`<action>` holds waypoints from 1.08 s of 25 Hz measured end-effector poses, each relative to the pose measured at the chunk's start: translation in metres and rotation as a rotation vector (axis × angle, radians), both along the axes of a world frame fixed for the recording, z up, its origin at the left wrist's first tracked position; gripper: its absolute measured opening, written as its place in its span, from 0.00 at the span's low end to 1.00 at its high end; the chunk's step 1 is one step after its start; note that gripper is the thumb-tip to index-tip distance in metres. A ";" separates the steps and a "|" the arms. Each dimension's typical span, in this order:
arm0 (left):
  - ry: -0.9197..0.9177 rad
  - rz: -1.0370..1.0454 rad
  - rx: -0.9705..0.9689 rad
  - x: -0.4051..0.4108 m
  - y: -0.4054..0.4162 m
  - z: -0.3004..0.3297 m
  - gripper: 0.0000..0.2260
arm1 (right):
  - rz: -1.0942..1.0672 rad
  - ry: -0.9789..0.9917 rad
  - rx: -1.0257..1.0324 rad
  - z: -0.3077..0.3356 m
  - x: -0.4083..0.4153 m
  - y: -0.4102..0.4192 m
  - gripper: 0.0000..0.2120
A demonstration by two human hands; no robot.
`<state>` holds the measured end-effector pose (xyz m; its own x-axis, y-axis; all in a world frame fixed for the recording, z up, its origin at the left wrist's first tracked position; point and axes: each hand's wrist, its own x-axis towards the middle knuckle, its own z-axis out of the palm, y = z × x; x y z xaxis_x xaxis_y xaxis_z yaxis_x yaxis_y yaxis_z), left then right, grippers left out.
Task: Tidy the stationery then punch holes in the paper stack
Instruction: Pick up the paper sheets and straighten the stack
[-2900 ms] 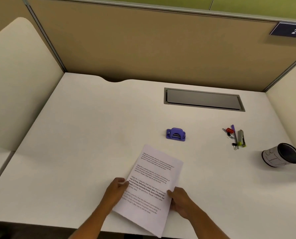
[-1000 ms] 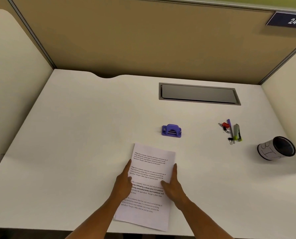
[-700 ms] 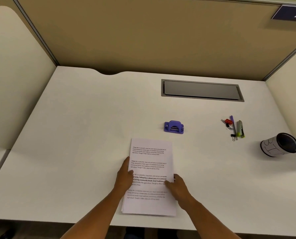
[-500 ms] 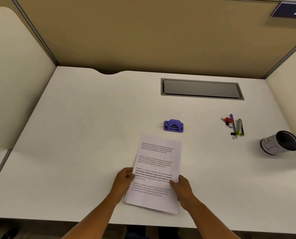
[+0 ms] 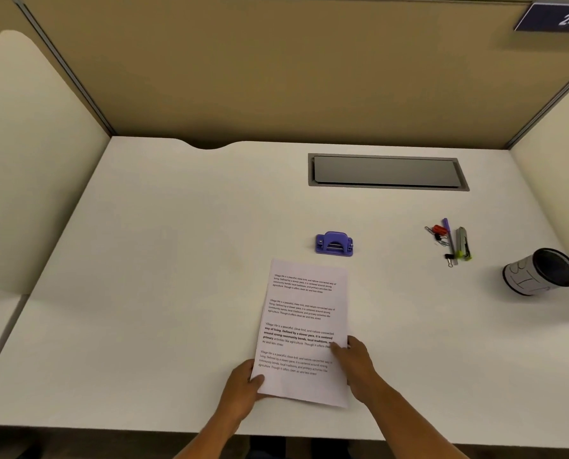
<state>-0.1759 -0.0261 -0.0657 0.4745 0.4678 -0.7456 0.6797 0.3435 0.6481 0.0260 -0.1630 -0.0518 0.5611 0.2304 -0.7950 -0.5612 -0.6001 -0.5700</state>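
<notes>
A stack of printed paper (image 5: 304,329) lies near the desk's front edge. My left hand (image 5: 243,387) grips its lower left corner and my right hand (image 5: 354,362) holds its right edge, thumb on the sheet. Just beyond the top of the paper sits a purple hole punch (image 5: 334,244). At the right lies a small pile of stationery: a purple pen (image 5: 448,238), a red binder clip (image 5: 439,229), a black binder clip (image 5: 449,258), a stapler (image 5: 462,243) and paper clips. A black mesh pen holder (image 5: 541,272) lies on its side at the far right.
The white desk (image 5: 164,266) is enclosed by tan partition walls at the back and cream side panels. A grey cable tray cover (image 5: 387,172) is set into the desk at the back right. A sign (image 5: 556,18) reading 248 hangs top right.
The paper stack has been turned and squared until it lies nearly straight below the hole punch. Both hands have slid down toward its lower edges.
</notes>
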 end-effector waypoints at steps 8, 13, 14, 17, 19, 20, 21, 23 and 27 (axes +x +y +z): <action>0.003 -0.046 0.027 -0.002 0.001 -0.001 0.18 | 0.097 0.014 -0.084 -0.005 -0.016 -0.018 0.07; -0.003 -0.129 0.104 0.002 0.001 0.002 0.22 | 0.104 -0.007 -0.087 -0.007 -0.023 -0.017 0.10; 0.003 -0.142 0.115 0.003 0.001 0.001 0.23 | 0.108 -0.002 -0.080 -0.008 -0.024 -0.017 0.09; 0.019 -0.157 0.147 0.004 -0.001 -0.001 0.22 | 0.132 0.014 -0.061 -0.009 -0.026 -0.020 0.09; 0.026 -0.157 0.166 0.002 0.001 -0.002 0.21 | 0.111 0.046 -0.028 -0.009 -0.024 -0.022 0.08; 0.028 -0.153 0.173 0.002 0.002 -0.002 0.21 | 0.082 0.076 -0.010 -0.008 -0.022 -0.023 0.08; 0.033 -0.153 0.178 0.001 0.004 -0.002 0.21 | 0.051 0.106 0.004 -0.008 -0.020 -0.024 0.08; 0.033 -0.159 0.175 0.000 0.008 -0.001 0.20 | 0.002 0.153 0.035 -0.007 -0.014 -0.025 0.08; -0.004 -0.180 0.119 0.004 0.023 0.008 0.19 | -0.055 0.209 0.099 -0.006 -0.003 -0.024 0.09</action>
<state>-0.1716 -0.0035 -0.0582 0.5613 0.4597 -0.6882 0.7205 0.1377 0.6797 0.0228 -0.1875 -0.0575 0.4006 0.2866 -0.8703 -0.7034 -0.5124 -0.4925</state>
